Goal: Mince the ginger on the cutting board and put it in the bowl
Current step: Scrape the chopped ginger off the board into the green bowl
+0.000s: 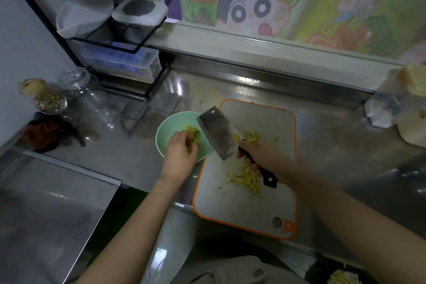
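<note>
A pale green bowl (pixel 168 127) stands on the steel counter just left of the white cutting board with an orange rim (pixel 274 203). My left hand (pixel 181 153) is over the bowl, its curled fingers holding minced ginger (pixel 193 135) inside it. My right hand (pixel 259 157) grips the black handle of a cleaver (pixel 219 132), whose blade is tilted up over the board's left edge and the bowl's rim. More minced ginger (pixel 247 178) lies in a pile on the board below my right hand, and a smaller heap (pixel 252 137) lies above it.
Glass jars (pixel 76 94) and a dark cloth (pixel 43 132) stand on the counter at the left. A black wire rack (pixel 129 46) with plastic containers is at the back left. A plastic bag (pixel 391 104) lies at the right edge. A window ledge runs behind the board.
</note>
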`<act>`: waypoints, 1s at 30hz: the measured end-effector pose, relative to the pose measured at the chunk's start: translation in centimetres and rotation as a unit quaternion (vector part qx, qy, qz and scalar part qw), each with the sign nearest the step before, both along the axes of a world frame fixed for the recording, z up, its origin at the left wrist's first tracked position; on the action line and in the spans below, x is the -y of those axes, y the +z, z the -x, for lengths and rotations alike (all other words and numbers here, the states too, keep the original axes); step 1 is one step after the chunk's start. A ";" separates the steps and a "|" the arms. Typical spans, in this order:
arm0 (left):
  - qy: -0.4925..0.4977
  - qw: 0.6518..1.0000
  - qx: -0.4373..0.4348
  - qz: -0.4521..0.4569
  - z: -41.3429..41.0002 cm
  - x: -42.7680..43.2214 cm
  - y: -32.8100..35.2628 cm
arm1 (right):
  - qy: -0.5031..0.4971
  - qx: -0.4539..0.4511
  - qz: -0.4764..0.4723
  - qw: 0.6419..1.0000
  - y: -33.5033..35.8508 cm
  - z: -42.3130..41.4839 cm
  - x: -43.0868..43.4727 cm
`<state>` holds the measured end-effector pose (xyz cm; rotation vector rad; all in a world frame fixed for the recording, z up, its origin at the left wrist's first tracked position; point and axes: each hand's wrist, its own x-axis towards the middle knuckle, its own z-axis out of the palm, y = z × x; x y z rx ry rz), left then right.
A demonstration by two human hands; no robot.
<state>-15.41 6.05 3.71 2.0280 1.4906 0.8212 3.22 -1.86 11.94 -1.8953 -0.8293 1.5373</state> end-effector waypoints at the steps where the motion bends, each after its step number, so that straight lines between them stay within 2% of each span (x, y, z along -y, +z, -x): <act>1: -0.005 1.000 0.007 -0.009 -0.1 0.4 -0.1 | -0.010 -0.010 -0.001 1.000 -0.2 0.0 0.3; 4: -0.007 1.000 0.005 0.004 0.1 0.3 -1.1 | -0.027 -0.021 -0.001 0.999 -0.8 0.1 1.0; 7: -0.003 0.992 -0.039 0.118 0.7 -0.4 -2.0 | -0.037 -0.023 -0.008 0.999 -1.1 0.1 1.5; 9: -0.015 0.987 -0.088 0.137 1.0 -0.7 -2.4 | -0.037 -0.029 -0.015 0.999 -1.3 0.0 1.8; 12: -0.011 0.973 -0.213 0.093 0.8 -0.8 -1.8 | -0.049 -0.034 -0.027 0.998 -1.6 -0.2 2.2; 13: -0.007 0.973 -0.218 0.070 0.7 -0.6 -1.4 | -0.054 -0.034 -0.029 0.998 -1.8 -0.2 2.3; 15: -0.022 0.984 -0.175 0.008 0.6 0.2 -0.8 | -0.067 -0.038 -0.034 0.996 -2.1 -0.3 2.5; 18: -0.101 0.980 -0.136 -0.105 0.9 2.1 -1.4 | -0.097 -0.046 -0.040 0.993 -2.6 -0.4 2.9; 22: -0.207 0.951 -0.183 -0.140 1.9 4.7 -3.2 | -0.125 -0.037 -0.052 0.990 -3.5 -0.2 3.8; 25: -0.198 0.952 -0.214 -0.088 3.2 5.5 -4.8 | -0.140 -0.044 -0.046 0.988 -4.3 0.0 4.5; 27: -0.158 0.964 -0.216 -0.009 3.8 5.1 -5.6 | -0.144 -0.047 -0.036 0.988 -4.7 0.2 4.9; 30: -0.099 0.962 -0.235 0.094 4.0 4.1 -6.4 | -0.147 -0.047 -0.026 0.988 -5.1 0.6 5.5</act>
